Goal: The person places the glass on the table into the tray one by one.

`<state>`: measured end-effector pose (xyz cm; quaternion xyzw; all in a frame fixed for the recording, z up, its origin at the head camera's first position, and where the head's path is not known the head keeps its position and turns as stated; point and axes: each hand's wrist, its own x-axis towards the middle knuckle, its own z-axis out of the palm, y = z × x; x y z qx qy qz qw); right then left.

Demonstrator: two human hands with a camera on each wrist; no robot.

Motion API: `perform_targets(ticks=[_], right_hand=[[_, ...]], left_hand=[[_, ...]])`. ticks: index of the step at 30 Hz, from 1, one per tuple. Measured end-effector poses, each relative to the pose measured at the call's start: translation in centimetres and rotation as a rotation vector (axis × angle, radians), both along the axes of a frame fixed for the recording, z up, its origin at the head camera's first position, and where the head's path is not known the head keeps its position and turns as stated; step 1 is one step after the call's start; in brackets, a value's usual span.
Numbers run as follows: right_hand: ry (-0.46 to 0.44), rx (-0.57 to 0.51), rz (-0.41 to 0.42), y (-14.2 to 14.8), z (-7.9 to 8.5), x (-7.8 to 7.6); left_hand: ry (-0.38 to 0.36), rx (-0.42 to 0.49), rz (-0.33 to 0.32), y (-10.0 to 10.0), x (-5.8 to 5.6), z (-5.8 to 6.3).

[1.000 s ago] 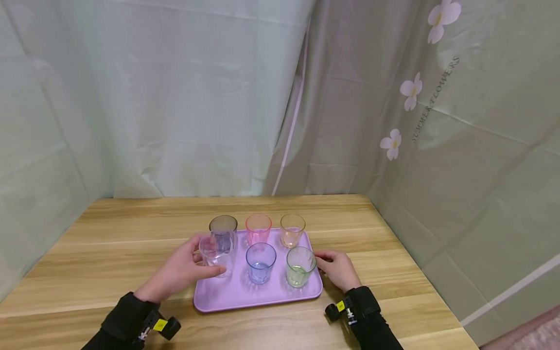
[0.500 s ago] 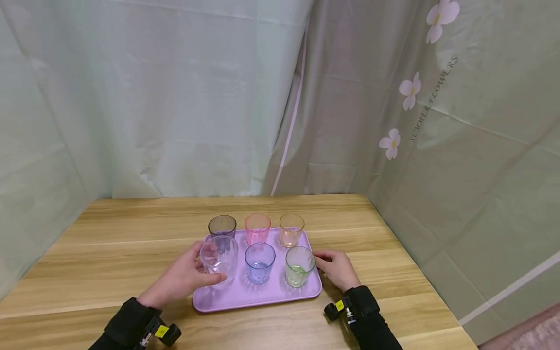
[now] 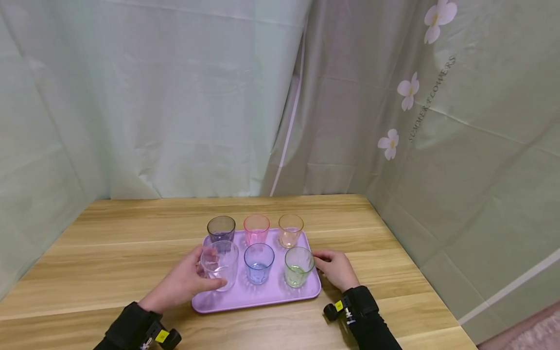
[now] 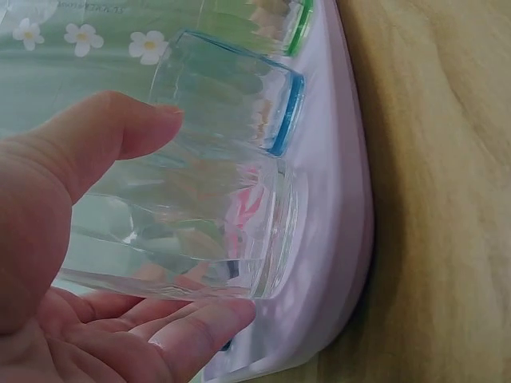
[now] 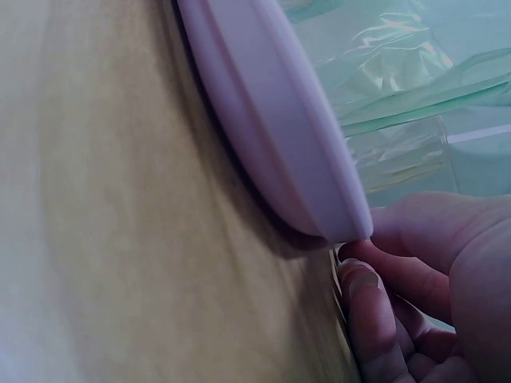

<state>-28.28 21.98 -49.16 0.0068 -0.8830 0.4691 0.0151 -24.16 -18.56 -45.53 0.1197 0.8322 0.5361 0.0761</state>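
Note:
My left hand (image 3: 187,279) holds a clear drinking glass (image 3: 220,267) upright at the left end of the purple tray (image 3: 245,299), thumb on the near side and fingers round the far side. In the left wrist view the glass's base (image 4: 279,239) is right at the tray surface. On the tray stand a blue glass (image 3: 259,265) beside it and a green glass (image 3: 299,268) further right. Behind them are a dark grey glass (image 3: 221,226), a pink glass (image 3: 256,231) and an amber glass (image 3: 290,232). My right hand (image 3: 338,270) pinches the tray's right rim between thumb and fingers.
The tray lies on a wooden table (image 3: 131,243), whose bare wood shows around it. Pale curtains (image 3: 197,107) hang behind and at both sides, with printed flowers on the right one. Black cameras (image 3: 168,338) are strapped to both wrists.
My left hand has brought the clear glass down and slightly toward me, out from in front of the dark grey glass. The right hand stays at the tray's rim.

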Motion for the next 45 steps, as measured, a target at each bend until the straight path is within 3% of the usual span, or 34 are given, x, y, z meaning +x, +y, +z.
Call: perform_targets(ticks=[22, 31, 39, 45], right_hand=[[-0.008, 0.021, 0.009, 0.4, -0.4, 0.1], [0.006, 0.02, 0.011, 0.4, -0.7, -0.1], [0.005, 0.021, 0.01, 0.3, -0.5, -0.1], [-0.01, 0.023, 0.0, 0.0, 0.0, -0.1]], left_hand=[[0.0, 0.001, -0.003, 0.3, 0.6, -0.8], [-0.011, -0.059, -0.023, 0.1, 0.7, -0.6], [-0.023, -0.037, -0.015, -0.4, 1.2, -0.3], [0.069, 0.004, -0.011, -1.3, 1.6, 0.0]])
